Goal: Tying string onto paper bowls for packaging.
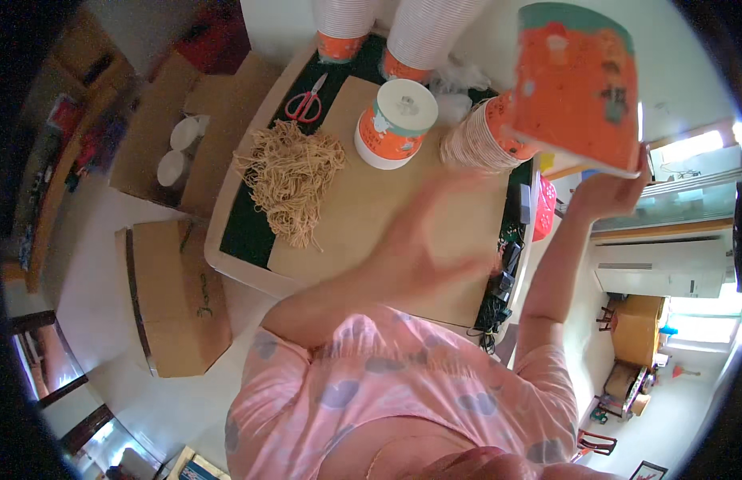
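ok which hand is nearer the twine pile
Left. The left hand, blurred, is over the cardboard sheet, right of the twine pile; the right hand is much farther right, holding up an orange tub.

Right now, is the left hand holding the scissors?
No, the red-handled scissors lie beside the tan string pile, apart from the left hand.

Held bucket: orange, green band. String: tan. Scissors: red handles. Shirt: pink, grey hearts. Tabletop: dark green.
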The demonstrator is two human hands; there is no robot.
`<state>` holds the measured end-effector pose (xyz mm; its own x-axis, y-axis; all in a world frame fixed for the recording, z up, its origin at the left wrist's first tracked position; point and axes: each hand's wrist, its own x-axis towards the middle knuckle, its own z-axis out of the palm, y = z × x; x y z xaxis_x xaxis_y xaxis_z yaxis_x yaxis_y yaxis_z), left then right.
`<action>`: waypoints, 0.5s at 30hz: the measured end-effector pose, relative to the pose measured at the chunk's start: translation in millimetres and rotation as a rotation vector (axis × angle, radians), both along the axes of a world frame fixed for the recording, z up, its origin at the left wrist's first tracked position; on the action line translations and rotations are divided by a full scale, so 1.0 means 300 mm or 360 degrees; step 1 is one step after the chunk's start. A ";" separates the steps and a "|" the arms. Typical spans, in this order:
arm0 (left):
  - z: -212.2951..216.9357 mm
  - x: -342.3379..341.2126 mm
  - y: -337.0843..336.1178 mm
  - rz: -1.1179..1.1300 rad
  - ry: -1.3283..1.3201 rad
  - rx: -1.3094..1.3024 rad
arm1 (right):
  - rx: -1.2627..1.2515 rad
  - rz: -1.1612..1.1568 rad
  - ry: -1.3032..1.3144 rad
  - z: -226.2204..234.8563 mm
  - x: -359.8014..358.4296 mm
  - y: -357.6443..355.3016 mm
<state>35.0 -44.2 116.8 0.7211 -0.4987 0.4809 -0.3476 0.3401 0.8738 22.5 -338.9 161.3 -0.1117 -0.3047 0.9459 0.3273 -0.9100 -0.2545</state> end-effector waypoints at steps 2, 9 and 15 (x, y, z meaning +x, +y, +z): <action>-0.021 0.145 -0.106 0.0789 -0.0578 0.0065 | -0.0022 -0.0044 0.0173 -0.043 -0.035 0.066; -0.109 0.320 -0.311 0.0490 -0.0279 0.0414 | 0.0403 0.0361 0.0934 -0.102 -0.094 0.102; -0.039 0.388 -0.484 0.0639 -0.0625 0.0821 | 0.0732 0.0551 0.1278 -0.059 -0.095 -0.003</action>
<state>151.6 -189.5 105.1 0.7184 -0.4655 0.5169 -0.6767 -0.2958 0.6742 -5.9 -339.9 143.5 0.6760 -0.5564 0.4832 0.1322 -0.5536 -0.8223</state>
